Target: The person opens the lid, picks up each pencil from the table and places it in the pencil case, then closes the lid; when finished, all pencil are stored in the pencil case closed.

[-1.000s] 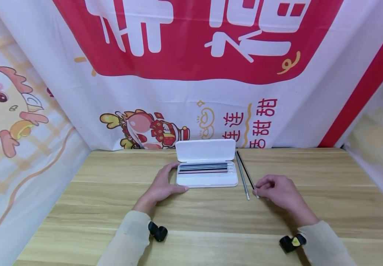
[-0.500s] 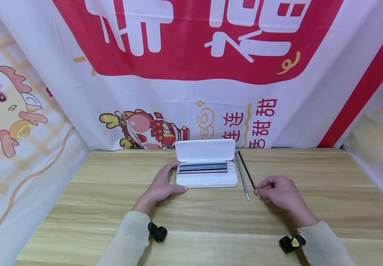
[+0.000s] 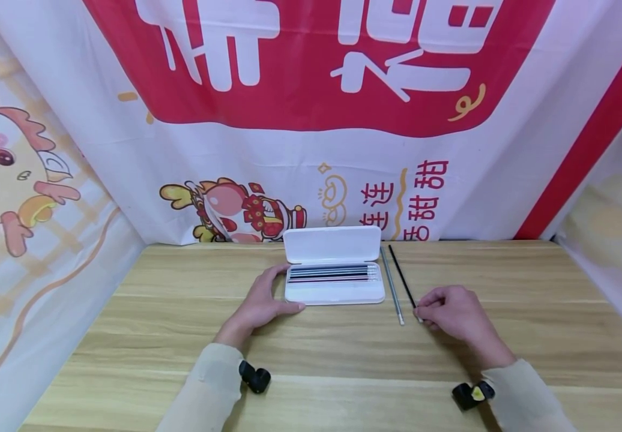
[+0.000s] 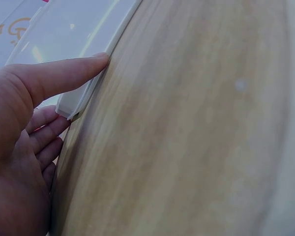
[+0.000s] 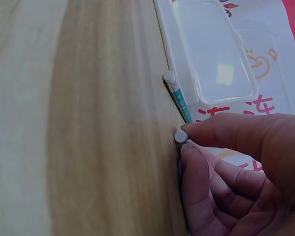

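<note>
A white pencil case [image 3: 335, 294] lies with its lid raised at the back of the table, several pencils [image 3: 329, 273] lined up inside. My left hand [image 3: 261, 303] holds its left end, the thumb [image 4: 64, 78] along the front edge and the fingers at the side. To the right of the case, a blue-green pencil [image 3: 392, 285] lies on the table, its eraser end towards me. Beside it is a black pencil [image 3: 401, 277], and my right hand [image 3: 454, 309] pinches this one near its white eraser [image 5: 181, 136] between thumb and finger.
The wooden table [image 3: 332, 360] ends at a white and red printed cloth [image 3: 311, 150] hanging right behind the case. More printed cloth hangs at both sides. A small black camera is strapped to each wrist.
The black pencil's far end has swung slightly right, widening its gap from the blue-green pencil. My right hand moved barely; the left hand stays on the case.
</note>
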Demonstrator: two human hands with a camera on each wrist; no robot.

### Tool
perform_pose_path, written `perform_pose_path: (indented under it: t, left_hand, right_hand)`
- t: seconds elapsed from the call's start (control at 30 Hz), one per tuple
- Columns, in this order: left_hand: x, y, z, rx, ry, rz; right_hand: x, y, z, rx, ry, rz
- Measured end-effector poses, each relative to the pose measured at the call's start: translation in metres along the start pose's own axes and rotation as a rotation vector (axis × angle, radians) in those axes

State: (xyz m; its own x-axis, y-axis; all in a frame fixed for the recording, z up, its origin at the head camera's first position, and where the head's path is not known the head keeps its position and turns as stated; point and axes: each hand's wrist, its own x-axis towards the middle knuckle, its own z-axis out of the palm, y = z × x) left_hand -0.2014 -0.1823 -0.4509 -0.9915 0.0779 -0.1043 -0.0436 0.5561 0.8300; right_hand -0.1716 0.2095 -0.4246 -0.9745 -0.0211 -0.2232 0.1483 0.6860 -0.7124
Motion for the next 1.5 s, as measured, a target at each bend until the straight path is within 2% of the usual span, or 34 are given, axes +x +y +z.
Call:
perform_pose_path:
  t: [0.3,0.67,1.1,1.5]
  left_hand:
    - [0.000,0.001,-0.001,0.005,-0.002,0.004]
    - [-0.001,0.003,-0.001,0.013,-0.001,0.006]
    - [-0.001,0.004,0.000,0.010,-0.002,-0.011]
    - [-0.001,0.002,-0.001,0.009,-0.007,-0.006]
  right_hand:
    - [0.002,-0.003,0.001,-0.036,-0.004,0.055]
    - [0.004,0.001,0.001,-0.029,0.002,0.061]
    - [0.004,0.007,-0.006,0.098,0.009,0.002]
    - [0.000,-0.001,-0.019,0.123,0.041,-0.064]
